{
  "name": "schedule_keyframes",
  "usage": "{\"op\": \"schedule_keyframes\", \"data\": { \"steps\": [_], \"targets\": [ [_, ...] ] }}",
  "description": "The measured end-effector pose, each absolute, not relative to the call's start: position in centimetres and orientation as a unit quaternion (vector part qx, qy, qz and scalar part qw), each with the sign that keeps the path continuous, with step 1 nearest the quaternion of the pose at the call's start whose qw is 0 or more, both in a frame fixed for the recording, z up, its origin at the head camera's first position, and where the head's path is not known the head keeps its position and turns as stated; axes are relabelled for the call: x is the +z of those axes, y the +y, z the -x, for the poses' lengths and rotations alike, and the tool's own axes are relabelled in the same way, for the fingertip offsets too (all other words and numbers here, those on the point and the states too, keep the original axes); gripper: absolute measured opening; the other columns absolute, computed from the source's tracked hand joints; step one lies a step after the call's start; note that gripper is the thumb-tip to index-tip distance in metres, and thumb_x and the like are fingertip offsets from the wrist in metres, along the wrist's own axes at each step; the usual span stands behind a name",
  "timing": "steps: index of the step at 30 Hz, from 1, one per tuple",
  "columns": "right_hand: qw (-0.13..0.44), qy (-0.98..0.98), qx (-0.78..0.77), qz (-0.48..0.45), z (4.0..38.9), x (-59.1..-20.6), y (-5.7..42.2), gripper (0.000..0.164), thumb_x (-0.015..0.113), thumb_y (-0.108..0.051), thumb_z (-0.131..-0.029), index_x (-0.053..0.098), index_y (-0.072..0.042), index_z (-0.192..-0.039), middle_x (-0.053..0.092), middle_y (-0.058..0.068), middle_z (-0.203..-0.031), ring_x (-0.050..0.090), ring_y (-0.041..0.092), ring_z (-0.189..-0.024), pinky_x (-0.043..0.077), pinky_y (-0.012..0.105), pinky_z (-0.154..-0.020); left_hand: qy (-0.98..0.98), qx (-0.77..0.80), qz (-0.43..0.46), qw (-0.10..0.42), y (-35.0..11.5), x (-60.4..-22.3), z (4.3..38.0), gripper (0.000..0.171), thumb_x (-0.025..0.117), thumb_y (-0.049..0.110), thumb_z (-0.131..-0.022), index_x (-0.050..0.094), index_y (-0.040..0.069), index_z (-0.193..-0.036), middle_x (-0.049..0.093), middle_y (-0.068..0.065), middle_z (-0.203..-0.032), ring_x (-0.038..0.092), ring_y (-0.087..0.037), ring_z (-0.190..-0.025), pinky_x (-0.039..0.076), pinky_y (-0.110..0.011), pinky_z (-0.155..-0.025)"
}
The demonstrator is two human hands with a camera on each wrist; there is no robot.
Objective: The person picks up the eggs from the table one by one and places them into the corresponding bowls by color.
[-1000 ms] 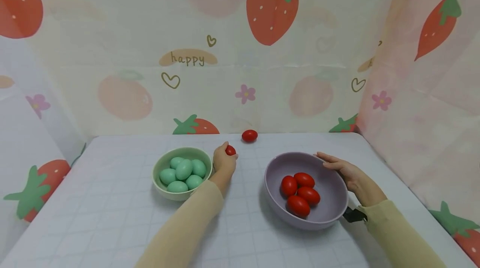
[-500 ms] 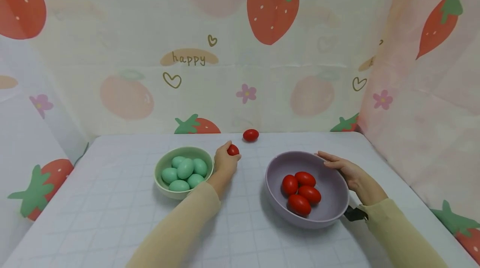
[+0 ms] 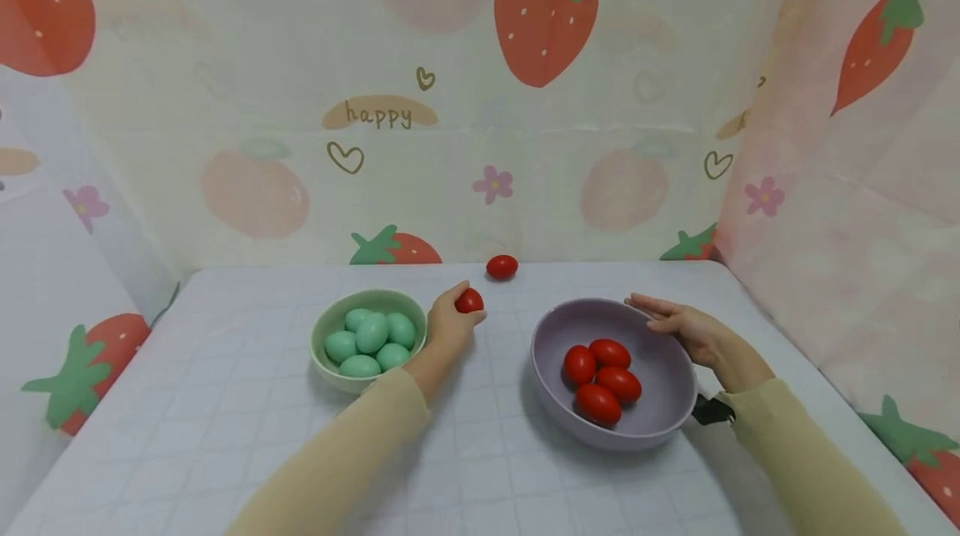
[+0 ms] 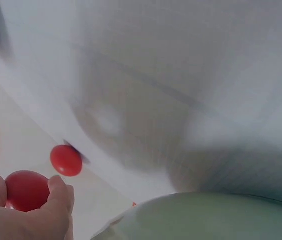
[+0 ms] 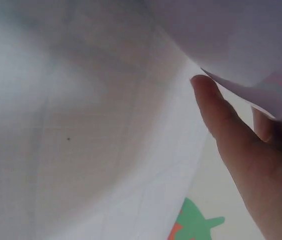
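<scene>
My left hand (image 3: 450,328) pinches a red egg (image 3: 470,301) between thumb and fingers, just right of the pale green bowl (image 3: 324,369). In the left wrist view that red egg (image 4: 26,191) sits between the fingertips, partly covered by them. Several mint-green eggs (image 3: 372,333) fill the green bowl. At the far right rim of the purple bowl (image 3: 667,361) is my right hand (image 3: 705,340), its fingers mostly straight and lying along the rim. Several red eggs (image 3: 597,404) lie inside the purple bowl. Another red egg (image 3: 502,268) rests near the table's back edge.
White grid-patterned cloth covers the table (image 3: 480,469). Behind it stands a strawberry-printed backdrop (image 3: 465,186), and similar printed sheets close in both sides. A black strap piece (image 3: 712,410) shows at the right wrist, close to the purple bowl.
My left hand, with the red egg, has shifted slightly right, away from the green bowl. My right hand's fingers have moved a little along the purple bowl's rim. The view has shifted slightly.
</scene>
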State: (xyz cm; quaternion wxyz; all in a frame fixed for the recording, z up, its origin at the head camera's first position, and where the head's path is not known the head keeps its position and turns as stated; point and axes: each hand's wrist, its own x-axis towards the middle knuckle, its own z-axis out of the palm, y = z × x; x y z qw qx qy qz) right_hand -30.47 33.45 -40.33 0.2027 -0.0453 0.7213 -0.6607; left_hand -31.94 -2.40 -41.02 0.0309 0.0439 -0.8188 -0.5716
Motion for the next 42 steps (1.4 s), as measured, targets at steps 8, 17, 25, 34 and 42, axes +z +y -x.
{"op": "schedule_keyframes", "data": {
  "steps": [8,17,25,34,42],
  "targets": [
    [0.214,0.708,-0.671,0.041,30.7,-39.9,33.5,0.059,0.049,-0.002,-0.098,0.027,-0.009,-0.152,0.061,-0.024,-0.114,0.050,-0.004,-0.110,0.044,0.019,-0.093,-0.809,-0.587,-0.022,0.008,-2.7,-40.9,30.8,0.057,0.070,0.005,-0.088,0.051,0.010,-0.142,0.048,-0.016,-0.142,0.040,-0.035,-0.131,0.043,-0.048,-0.102],
    [0.213,0.710,-0.671,0.021,30.5,-40.0,33.3,0.058,0.051,-0.005,-0.098,0.030,-0.011,-0.152,0.061,-0.023,-0.115,0.045,0.006,-0.122,0.044,0.020,-0.093,-0.808,-0.589,-0.013,-0.013,-3.2,-41.0,29.6,0.057,0.070,0.008,-0.089,0.051,0.013,-0.142,0.047,-0.015,-0.143,0.040,-0.035,-0.131,0.045,-0.048,-0.100],
    [0.216,0.698,-0.682,0.035,30.7,-40.2,33.5,0.059,0.050,-0.003,-0.097,0.027,-0.008,-0.152,0.061,-0.023,-0.114,0.055,-0.004,-0.106,0.045,0.020,-0.093,-0.798,-0.602,-0.001,-0.024,-3.1,-40.5,28.9,0.056,0.071,0.011,-0.089,0.051,0.015,-0.142,0.046,-0.013,-0.144,0.040,-0.033,-0.131,0.044,-0.046,-0.100],
    [0.216,0.701,-0.679,0.029,30.7,-39.9,33.6,0.056,0.051,-0.004,-0.097,0.037,-0.015,-0.150,0.061,-0.022,-0.115,0.051,-0.001,-0.110,0.045,0.021,-0.094,-0.789,-0.614,0.008,-0.027,-2.6,-39.8,28.2,0.056,0.072,0.008,-0.088,0.054,0.014,-0.140,0.047,-0.013,-0.144,0.045,-0.034,-0.126,0.046,-0.044,-0.098],
    [0.222,0.699,-0.679,0.018,30.7,-39.9,33.6,0.055,0.051,-0.005,-0.097,0.039,-0.018,-0.149,0.060,-0.023,-0.114,0.046,0.007,-0.118,0.045,0.022,-0.094,-0.778,-0.626,0.027,-0.048,-2.0,-39.5,27.4,0.055,0.073,0.008,-0.087,0.055,0.014,-0.139,0.048,-0.012,-0.143,0.053,-0.033,-0.118,0.049,-0.041,-0.095]
  ]
}}
